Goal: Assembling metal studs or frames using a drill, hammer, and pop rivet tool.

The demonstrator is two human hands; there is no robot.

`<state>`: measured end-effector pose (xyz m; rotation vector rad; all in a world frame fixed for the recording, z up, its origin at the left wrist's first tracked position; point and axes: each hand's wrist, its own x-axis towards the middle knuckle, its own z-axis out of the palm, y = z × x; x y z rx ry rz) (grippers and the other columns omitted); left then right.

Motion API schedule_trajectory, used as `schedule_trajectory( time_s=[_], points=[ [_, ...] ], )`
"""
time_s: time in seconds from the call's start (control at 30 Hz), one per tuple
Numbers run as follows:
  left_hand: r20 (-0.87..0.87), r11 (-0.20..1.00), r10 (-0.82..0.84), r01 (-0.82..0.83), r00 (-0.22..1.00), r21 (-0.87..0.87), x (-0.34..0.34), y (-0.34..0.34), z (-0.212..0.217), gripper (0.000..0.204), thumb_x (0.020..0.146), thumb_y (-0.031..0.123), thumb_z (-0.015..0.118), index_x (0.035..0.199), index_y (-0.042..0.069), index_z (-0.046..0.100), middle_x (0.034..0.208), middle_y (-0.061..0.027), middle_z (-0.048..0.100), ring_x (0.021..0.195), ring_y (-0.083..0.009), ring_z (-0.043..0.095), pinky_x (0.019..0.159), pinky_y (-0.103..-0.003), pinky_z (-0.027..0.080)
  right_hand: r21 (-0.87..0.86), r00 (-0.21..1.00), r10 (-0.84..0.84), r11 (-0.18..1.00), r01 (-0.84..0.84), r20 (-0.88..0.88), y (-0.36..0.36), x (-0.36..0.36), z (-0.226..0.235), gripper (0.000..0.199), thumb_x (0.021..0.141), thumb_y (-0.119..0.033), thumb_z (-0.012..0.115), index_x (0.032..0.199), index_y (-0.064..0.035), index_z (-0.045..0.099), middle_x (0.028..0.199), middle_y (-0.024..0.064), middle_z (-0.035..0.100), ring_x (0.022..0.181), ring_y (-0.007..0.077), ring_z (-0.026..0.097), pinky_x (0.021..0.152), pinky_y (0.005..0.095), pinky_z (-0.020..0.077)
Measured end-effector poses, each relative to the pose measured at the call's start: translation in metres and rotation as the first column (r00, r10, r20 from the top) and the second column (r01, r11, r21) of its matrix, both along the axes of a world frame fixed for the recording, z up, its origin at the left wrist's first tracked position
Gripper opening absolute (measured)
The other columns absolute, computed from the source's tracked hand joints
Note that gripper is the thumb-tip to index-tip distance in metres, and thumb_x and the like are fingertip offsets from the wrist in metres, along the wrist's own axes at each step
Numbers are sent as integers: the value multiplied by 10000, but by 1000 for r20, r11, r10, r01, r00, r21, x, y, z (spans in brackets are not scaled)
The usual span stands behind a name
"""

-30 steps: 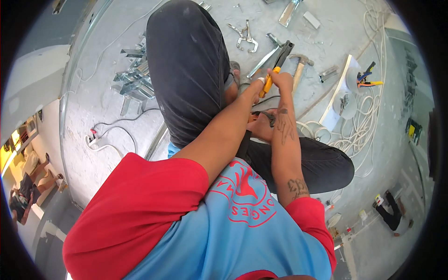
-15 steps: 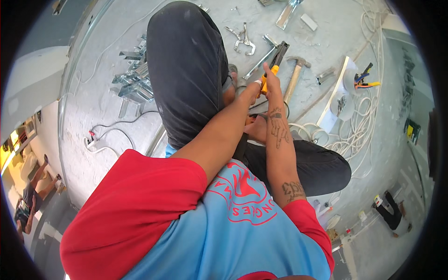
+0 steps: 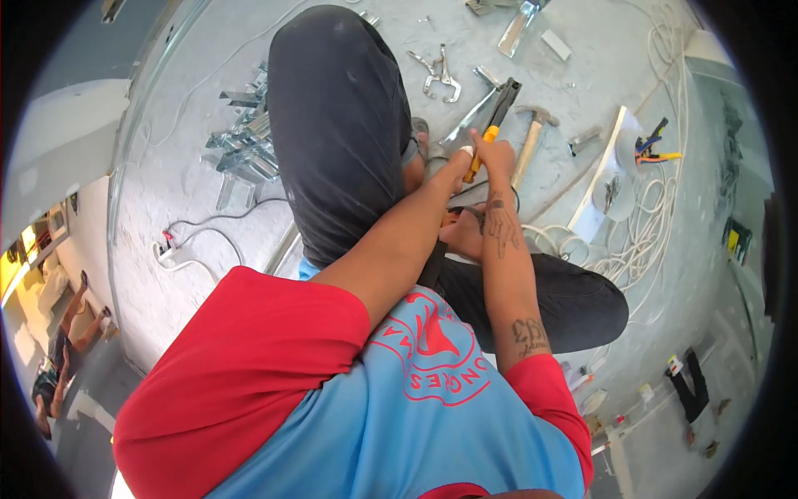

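Right fingers [image 3: 477,140] on yellow tool handle [image 3: 475,167] (more exposed than before)

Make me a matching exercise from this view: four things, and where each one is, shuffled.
Things
1 hammer
2 yellow-handled tool
3 pile of metal pieces
4 tangled white cord

Places
A left of the raised leg
B farthest right of the four
C just right of the right hand
D between left hand and right hand

Pairs: 1-C, 2-D, 3-A, 4-B
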<state>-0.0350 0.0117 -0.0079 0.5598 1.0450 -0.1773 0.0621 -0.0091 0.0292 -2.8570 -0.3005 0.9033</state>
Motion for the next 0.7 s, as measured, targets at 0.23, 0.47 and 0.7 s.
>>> schedule_trajectory(
  time_s=[0.23,0.47,0.7],
  points=[
    [-99,997,48,-55,994,-63,2,-4,-21,392,1014,487,451,984,121,588,790,-14,531,614,-143,488,525,-316,418,281,685,-283,758,589,-672,-16,58,68,926,723,-888,558,1068,-33,640,840,76,678,783,213,691,724,391,540],
    [-134,999,-46,48,990,13,0,0,-8,402,1020,492,433,1011,131,609,816,-5,545,659,-143,490,567,-313,412,324,798,-393,762,560,-456,-5,2,-13,825,756,-730,701,968,66,665,951,181,674,819,236,683,659,377,533],
    [-24,998,-5,6,1000,63,-10,3,-5,602,1017,630,257,1010,146,615,857,-17,584,713,-142,529,597,-327,426,358,592,-429,510,782,-682,5,-9,-30,686,853,-620,676,941,60,685,854,172,677,804,271,674,703,403,512]
  ],
)
